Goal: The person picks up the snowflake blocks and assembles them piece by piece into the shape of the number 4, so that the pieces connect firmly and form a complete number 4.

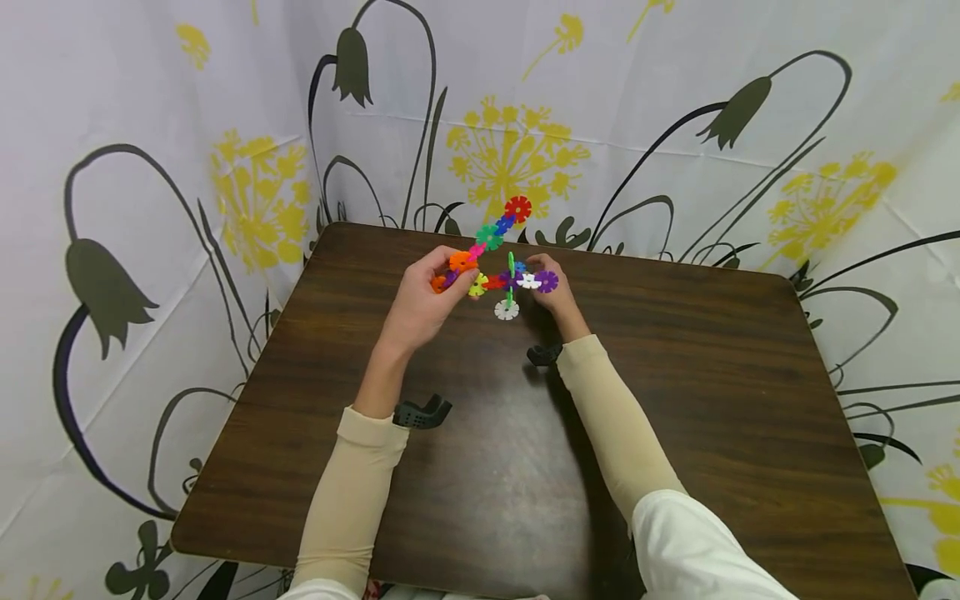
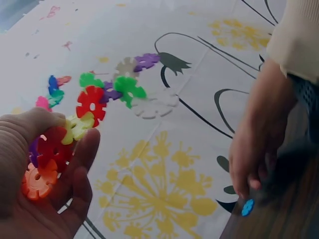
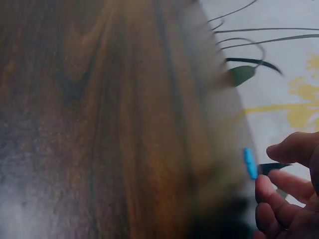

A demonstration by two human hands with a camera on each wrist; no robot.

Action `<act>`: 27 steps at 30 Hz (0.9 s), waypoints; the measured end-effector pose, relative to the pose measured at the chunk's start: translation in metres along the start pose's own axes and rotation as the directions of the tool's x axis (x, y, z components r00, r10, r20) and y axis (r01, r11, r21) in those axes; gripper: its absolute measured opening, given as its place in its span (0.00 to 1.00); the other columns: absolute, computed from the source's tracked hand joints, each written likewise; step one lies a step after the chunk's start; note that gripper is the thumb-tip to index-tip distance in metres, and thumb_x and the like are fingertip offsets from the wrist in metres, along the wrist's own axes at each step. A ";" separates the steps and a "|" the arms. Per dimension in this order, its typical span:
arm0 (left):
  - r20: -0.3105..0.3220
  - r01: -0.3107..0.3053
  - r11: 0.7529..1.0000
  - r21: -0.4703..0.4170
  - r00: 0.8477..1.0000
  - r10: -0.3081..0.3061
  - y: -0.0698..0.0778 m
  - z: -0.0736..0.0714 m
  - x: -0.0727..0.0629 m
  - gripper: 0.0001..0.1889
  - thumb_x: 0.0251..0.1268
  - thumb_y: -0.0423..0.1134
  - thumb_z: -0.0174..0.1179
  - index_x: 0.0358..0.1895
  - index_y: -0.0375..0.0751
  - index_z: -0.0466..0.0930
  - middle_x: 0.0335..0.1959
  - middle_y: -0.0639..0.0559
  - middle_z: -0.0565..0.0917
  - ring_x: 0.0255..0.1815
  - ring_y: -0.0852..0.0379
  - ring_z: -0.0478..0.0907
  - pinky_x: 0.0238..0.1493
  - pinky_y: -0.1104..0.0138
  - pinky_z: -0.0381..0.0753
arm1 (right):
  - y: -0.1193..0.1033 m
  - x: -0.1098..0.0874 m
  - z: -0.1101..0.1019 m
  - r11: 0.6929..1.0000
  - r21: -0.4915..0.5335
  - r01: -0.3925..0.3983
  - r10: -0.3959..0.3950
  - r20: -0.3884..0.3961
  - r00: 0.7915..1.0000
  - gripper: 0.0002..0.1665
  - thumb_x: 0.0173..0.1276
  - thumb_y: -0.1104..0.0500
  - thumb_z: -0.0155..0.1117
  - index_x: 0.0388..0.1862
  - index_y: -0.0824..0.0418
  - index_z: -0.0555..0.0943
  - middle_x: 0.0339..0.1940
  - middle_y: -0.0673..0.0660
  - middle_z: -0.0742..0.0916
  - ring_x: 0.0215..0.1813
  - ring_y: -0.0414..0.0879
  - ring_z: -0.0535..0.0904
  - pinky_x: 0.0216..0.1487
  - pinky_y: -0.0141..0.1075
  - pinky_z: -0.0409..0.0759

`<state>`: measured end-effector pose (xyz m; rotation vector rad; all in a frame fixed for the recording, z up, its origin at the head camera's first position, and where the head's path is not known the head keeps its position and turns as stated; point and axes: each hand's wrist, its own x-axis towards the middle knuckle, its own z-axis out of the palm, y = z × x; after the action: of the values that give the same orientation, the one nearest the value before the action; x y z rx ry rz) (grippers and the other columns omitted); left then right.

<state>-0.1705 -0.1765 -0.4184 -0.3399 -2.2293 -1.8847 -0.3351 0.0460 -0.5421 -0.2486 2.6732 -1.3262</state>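
Observation:
My left hand [image 1: 422,302] grips a chain of interlocking notched plastic discs [image 2: 91,106] in the air, thumb and fingers around its orange, purple and red end. One branch climbs through pink and a green disc [image 1: 490,237] to a red disc [image 1: 517,209]. Another runs right through yellow, red and purple to a white disc [image 1: 507,310] and a purple disc [image 1: 547,282]. Beyond that branch, my right hand [image 1: 555,290] holds a small blue notched disc [image 2: 247,207] at its fingertips. Seen from the right wrist, this disc is nearly edge-on, and its exact contact with the fingers is partly hidden.
A dark wood-grain table [image 1: 720,400] with rounded corners lies under both hands. Behind it and at its sides hangs a white curtain [image 1: 637,50] printed with yellow and grey-green flowers. Each wrist wears a black camera mount, such as the left one [image 1: 423,412].

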 end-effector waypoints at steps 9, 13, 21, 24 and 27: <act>0.005 0.017 1.000 0.024 1.000 -0.017 -0.003 -0.003 0.003 0.12 0.79 0.41 0.66 0.51 0.34 0.82 0.40 0.39 0.87 0.39 0.47 0.86 0.41 0.70 0.84 | -0.011 0.004 0.013 0.960 -0.247 -0.135 0.130 -0.039 0.991 0.29 0.77 0.50 0.62 0.72 0.57 0.74 0.72 0.64 0.82 0.70 0.65 0.80 0.73 0.59 0.76; -0.008 0.043 0.998 0.036 0.999 -0.043 -0.005 -0.003 0.004 0.12 0.79 0.42 0.66 0.50 0.34 0.82 0.40 0.38 0.87 0.39 0.49 0.86 0.40 0.69 0.82 | -0.013 0.007 0.016 0.943 -0.285 -0.169 0.160 -0.055 0.986 0.24 0.78 0.45 0.62 0.66 0.54 0.76 0.66 0.62 0.86 0.64 0.63 0.83 0.67 0.58 0.80; -0.050 0.097 0.988 0.119 0.995 -0.091 -0.001 -0.005 0.005 0.14 0.79 0.45 0.66 0.49 0.36 0.84 0.40 0.39 0.89 0.30 0.50 0.74 0.29 0.69 0.68 | -0.011 0.019 0.017 0.918 -0.353 -0.183 0.181 -0.037 0.983 0.28 0.75 0.37 0.63 0.65 0.50 0.76 0.64 0.60 0.87 0.67 0.62 0.83 0.66 0.57 0.79; -0.070 0.115 0.983 0.146 0.992 -0.105 0.000 -0.006 0.005 0.14 0.80 0.45 0.65 0.49 0.36 0.83 0.40 0.39 0.86 0.30 0.50 0.70 0.29 0.69 0.66 | -0.013 0.017 0.017 0.931 -0.316 -0.181 0.183 -0.025 0.983 0.30 0.76 0.41 0.64 0.70 0.53 0.75 0.68 0.63 0.85 0.71 0.64 0.80 0.72 0.61 0.73; -0.077 0.120 0.979 0.167 0.991 -0.109 0.000 -0.007 0.005 0.14 0.80 0.46 0.64 0.49 0.36 0.82 0.39 0.41 0.82 0.30 0.50 0.70 0.29 0.69 0.66 | -0.013 0.018 0.015 0.944 -0.269 -0.189 0.195 -0.003 0.981 0.33 0.76 0.43 0.67 0.73 0.56 0.74 0.70 0.64 0.83 0.73 0.65 0.78 0.76 0.63 0.67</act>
<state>-0.1756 -0.1829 -0.4154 -0.1206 -2.3903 -1.7128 -0.3487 0.0226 -0.5414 -0.0295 2.7691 -0.8991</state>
